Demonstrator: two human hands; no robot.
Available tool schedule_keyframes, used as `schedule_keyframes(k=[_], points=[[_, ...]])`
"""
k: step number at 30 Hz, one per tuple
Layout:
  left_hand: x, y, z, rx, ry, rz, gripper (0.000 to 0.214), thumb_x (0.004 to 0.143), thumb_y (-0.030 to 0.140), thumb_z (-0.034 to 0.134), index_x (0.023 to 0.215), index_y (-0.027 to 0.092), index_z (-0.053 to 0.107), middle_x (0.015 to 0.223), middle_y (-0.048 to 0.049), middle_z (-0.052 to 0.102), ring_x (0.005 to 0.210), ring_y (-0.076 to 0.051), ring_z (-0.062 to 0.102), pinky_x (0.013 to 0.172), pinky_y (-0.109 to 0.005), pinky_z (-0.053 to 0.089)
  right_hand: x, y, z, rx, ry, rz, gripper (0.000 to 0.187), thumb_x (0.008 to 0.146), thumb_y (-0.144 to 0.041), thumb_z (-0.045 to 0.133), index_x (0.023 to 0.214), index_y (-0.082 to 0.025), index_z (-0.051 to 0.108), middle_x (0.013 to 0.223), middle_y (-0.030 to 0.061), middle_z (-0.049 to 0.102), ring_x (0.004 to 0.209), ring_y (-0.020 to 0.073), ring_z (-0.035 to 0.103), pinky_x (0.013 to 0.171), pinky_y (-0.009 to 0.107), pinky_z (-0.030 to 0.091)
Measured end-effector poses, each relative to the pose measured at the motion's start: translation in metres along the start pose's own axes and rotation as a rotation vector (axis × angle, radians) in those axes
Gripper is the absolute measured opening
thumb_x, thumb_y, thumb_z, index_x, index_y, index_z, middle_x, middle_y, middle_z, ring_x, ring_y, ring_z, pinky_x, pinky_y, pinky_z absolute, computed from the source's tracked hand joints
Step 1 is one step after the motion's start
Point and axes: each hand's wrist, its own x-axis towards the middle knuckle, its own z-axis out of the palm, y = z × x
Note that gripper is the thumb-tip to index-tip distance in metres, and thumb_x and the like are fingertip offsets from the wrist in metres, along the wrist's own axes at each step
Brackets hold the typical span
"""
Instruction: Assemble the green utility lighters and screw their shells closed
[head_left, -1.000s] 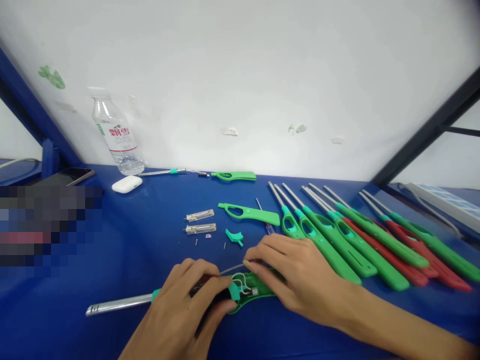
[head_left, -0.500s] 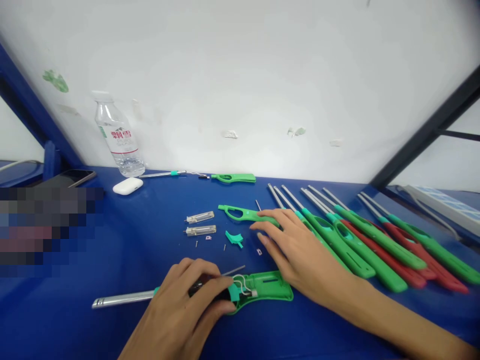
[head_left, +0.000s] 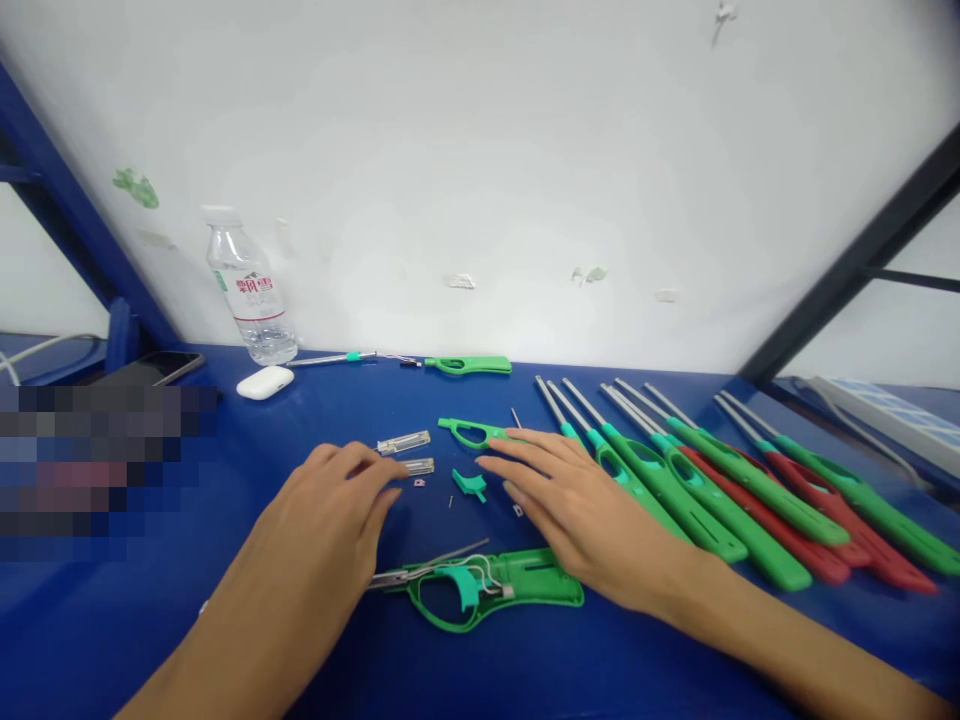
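Observation:
An opened green lighter half-shell (head_left: 517, 585) with white wires and a teal trigger inside lies on the blue table (head_left: 247, 420) near me. My left hand (head_left: 330, 510) stretches over the table, fingertips at a clear fuel cartridge (head_left: 417, 466); a second cartridge (head_left: 403, 442) lies just behind. My right hand (head_left: 577, 505) lies flat with spread fingers, its tips on a loose green handle cover (head_left: 474, 433). Between the hands sit a loose teal trigger (head_left: 469, 485) and a few tiny screws.
A row of several green and red long-nosed lighters (head_left: 720, 480) lies to the right. At the back stand a water bottle (head_left: 251, 298), a white earbud case (head_left: 265, 382), a phone (head_left: 154, 367) and another taken-apart lighter (head_left: 465, 365). A blurred patch covers the left.
My left hand let go of the opened lighter and reached forward to the clear cartridges. My right hand moved from the lighter up to the loose green cover.

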Motion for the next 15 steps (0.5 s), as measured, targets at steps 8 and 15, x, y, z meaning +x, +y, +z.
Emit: schedule_keyframes(k=[8, 15], points=[[0.021, -0.013, 0.01, 0.148, -0.179, -0.135, 0.028, 0.103, 0.012, 0.054, 0.101, 0.023, 0.079, 0.104, -0.0104, 0.075, 0.093, -0.033, 0.068, 0.068, -0.038, 0.042, 0.0, 0.003, 0.002, 0.016, 0.049, 0.017, 0.037, 0.114, -0.017, 0.049, 0.145, -0.019, 0.07, 0.151, 0.0125, 0.071, 0.149, 0.0326, 0.058, 0.124, 0.061, 0.05], [0.02, -0.013, 0.006, 0.139, -0.208, -0.17, 0.023, 0.103, 0.016, 0.054, 0.095, 0.024, 0.074, 0.091, -0.006, 0.073, 0.09, -0.031, 0.071, 0.067, -0.036, 0.038, 0.0, -0.003, 0.0, 0.079, 0.088, -0.015, 0.032, 0.115, -0.017, 0.049, 0.138, -0.02, 0.071, 0.143, 0.0124, 0.075, 0.143, 0.0305, 0.063, 0.121, 0.057, 0.053]])
